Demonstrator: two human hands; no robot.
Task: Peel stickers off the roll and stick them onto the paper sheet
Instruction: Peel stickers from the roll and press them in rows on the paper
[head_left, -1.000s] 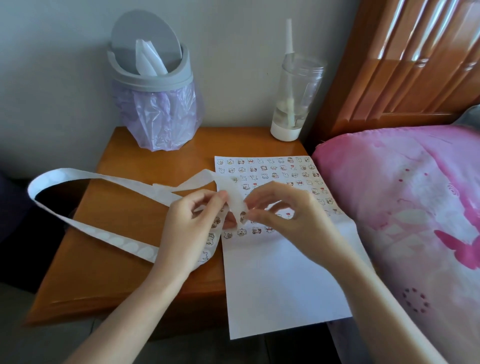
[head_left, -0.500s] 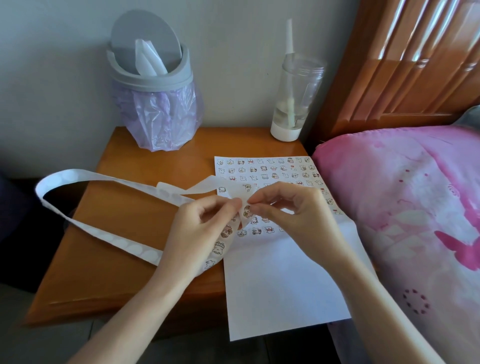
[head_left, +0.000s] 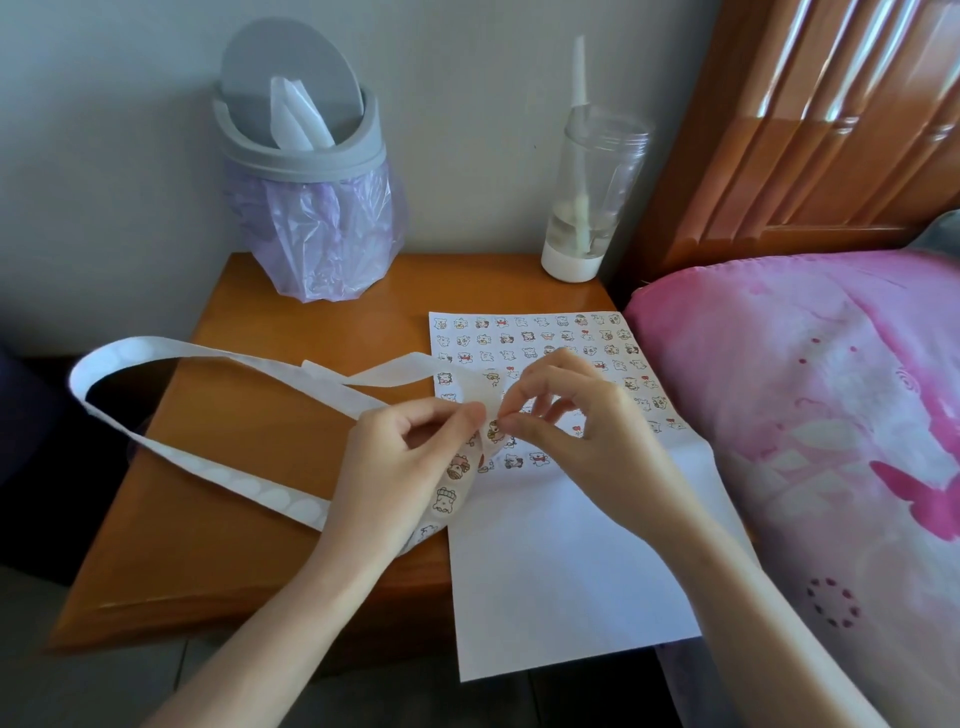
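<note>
Two hands, left (head_left: 395, 467) and right (head_left: 587, 441), pinch the sticker strip (head_left: 249, 488) over the paper sheet (head_left: 561, 571) overhanging the table (head_left: 234, 519) edge.

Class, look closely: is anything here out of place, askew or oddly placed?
The paper sheet overhangs the nightstand at its front edge, its near end unsupported. The spent end of the sticker strip loops off the left side.

The desk (head_left: 249, 467) is wood under glossy varnish, like the headboard (head_left: 831, 130) at upper right. The paper sheet (head_left: 561, 582) is matt white; the sticker strip (head_left: 218, 358) is smooth, faintly shiny paper. The bin (head_left: 311, 163) at upper left is matt grey plastic, its liner (head_left: 322, 239) thin crinkled film. The bed cover (head_left: 831, 395) is pink cloth.
</note>
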